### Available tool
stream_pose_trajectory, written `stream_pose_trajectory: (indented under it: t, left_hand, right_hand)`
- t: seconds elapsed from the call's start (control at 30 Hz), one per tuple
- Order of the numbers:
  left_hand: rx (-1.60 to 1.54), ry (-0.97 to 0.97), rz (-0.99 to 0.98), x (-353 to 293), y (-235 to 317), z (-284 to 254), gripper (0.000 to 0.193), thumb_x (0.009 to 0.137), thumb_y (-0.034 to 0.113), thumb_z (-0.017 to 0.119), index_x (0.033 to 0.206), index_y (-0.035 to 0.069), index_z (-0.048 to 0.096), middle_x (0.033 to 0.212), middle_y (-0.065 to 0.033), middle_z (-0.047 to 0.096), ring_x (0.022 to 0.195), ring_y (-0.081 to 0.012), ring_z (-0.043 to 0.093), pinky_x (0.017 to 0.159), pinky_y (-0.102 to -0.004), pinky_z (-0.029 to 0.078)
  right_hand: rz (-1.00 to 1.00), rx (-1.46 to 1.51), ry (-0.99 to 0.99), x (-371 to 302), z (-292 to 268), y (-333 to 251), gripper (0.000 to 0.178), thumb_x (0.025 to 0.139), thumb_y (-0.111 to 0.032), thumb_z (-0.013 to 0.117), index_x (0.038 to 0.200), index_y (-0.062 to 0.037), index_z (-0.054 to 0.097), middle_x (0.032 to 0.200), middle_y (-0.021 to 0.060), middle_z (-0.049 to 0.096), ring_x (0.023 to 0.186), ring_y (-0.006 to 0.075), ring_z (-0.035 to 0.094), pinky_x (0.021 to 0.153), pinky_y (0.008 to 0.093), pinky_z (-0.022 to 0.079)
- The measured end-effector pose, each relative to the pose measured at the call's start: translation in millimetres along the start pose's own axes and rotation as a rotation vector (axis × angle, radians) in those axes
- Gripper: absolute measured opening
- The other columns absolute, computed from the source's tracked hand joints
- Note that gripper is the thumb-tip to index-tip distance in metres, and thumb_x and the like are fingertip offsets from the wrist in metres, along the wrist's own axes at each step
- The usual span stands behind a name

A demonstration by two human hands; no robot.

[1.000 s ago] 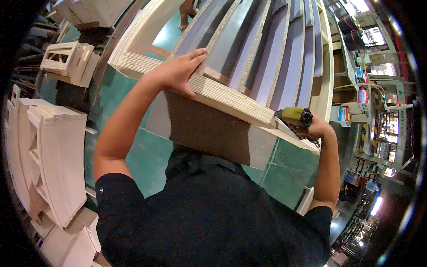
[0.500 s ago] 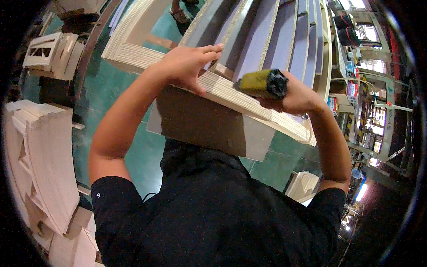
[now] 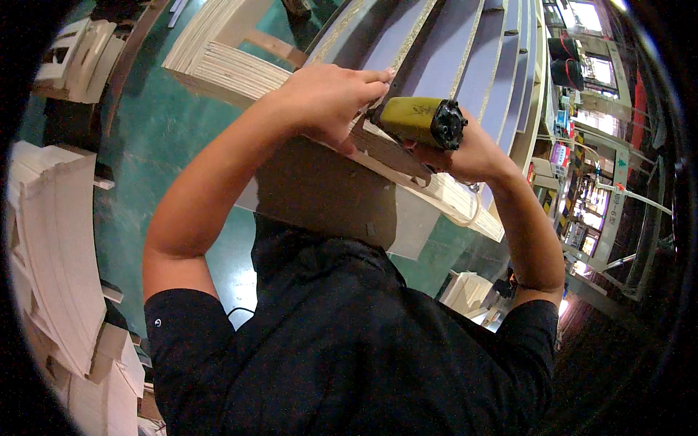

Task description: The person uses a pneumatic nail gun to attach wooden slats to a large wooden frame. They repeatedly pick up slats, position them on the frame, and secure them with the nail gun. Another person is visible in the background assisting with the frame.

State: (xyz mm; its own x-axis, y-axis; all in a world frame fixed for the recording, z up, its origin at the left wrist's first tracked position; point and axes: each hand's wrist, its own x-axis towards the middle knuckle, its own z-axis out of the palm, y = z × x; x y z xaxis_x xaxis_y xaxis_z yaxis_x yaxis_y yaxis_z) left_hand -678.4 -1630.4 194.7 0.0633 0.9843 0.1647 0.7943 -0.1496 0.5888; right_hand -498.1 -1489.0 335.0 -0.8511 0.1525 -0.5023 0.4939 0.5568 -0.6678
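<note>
My right hand point(image 3: 472, 149) is closed round a yellow and black nail gun point(image 3: 414, 120). Its nose points left, close to my left fingers, over a plywood frame point(image 3: 243, 76). My left hand point(image 3: 331, 98) grips across the frame's near rail, thumb on the near side. Its fingertips reach the end of one of several grey-purple panels point(image 3: 403, 43) with pale raw edges, set side by side in the frame. My left palm and the gun hide part of the joint between panel and rail.
A brown board point(image 3: 320, 189) lies below the rail in front of me. On the left, stacked curved wooden pieces point(image 3: 58, 218) stand on the green floor point(image 3: 145, 145). More wooden frames point(image 3: 80, 62) are stacked farther back. A hose loop point(image 3: 476, 207) hangs beside the rail.
My left hand has moved right along the rail. The nail gun has come slightly left and away from me, its nose now close to my left fingers. The view has shifted slightly.
</note>
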Motion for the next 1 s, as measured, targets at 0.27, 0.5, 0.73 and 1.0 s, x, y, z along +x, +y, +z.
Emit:
stream_pose_trajectory:
  t: [0.27, 0.5, 0.73, 1.0]
  left_hand:
    - [0.029, -0.050, -0.002, 1.4, 4.5, -7.8, 0.097, 0.057, 0.039, 0.094, 0.140, 0.008, 0.055, 0.160, -0.0061, 0.045, 0.119, -0.0337, 0.066, 0.092, -0.0455, 0.057]
    - [0.050, -0.043, 0.006, 0.5, 3.5, -8.1, 0.094, 0.060, 0.038, 0.094, 0.139, 0.006, 0.056, 0.160, -0.0065, 0.046, 0.119, -0.0313, 0.067, 0.092, -0.0439, 0.057]
    - [-0.014, -0.062, -0.021, 3.5, 2.9, -7.2, 0.099, 0.050, 0.040, 0.097, 0.136, 0.010, 0.055, 0.162, -0.0047, 0.042, 0.115, -0.0374, 0.067, 0.088, -0.0494, 0.058]
    - [0.025, -0.145, -0.032, 1.2, 7.2, -9.4, 0.112, 0.050, 0.043, 0.096, 0.145, 0.005, 0.050, 0.167, -0.0034, 0.034, 0.125, -0.0346, 0.062, 0.092, -0.0477, 0.057]
  right_hand:
    - [0.068, 0.022, -0.030, 0.4, 1.2, 0.7, 0.041, 0.084, -0.011, 0.077, 0.124, -0.0032, 0.069, 0.116, 0.0129, 0.074, 0.103, 0.0215, 0.069, 0.096, 0.0354, 0.053]
    - [0.025, -0.003, -0.043, -0.6, 0.6, 4.1, 0.042, 0.085, -0.010, 0.078, 0.124, -0.0003, 0.067, 0.110, 0.0124, 0.075, 0.099, 0.0167, 0.067, 0.093, 0.0335, 0.054]
    - [0.071, -0.076, -0.091, -5.4, -1.4, -5.4, 0.040, 0.086, -0.010, 0.076, 0.123, 0.0022, 0.066, 0.109, 0.0136, 0.075, 0.095, 0.0199, 0.067, 0.090, 0.0343, 0.054]
    - [0.180, -0.013, 0.010, -72.6, 1.3, 46.0, 0.042, 0.082, -0.010, 0.078, 0.122, 0.0002, 0.067, 0.100, 0.0119, 0.075, 0.087, 0.0169, 0.065, 0.082, 0.0343, 0.055]
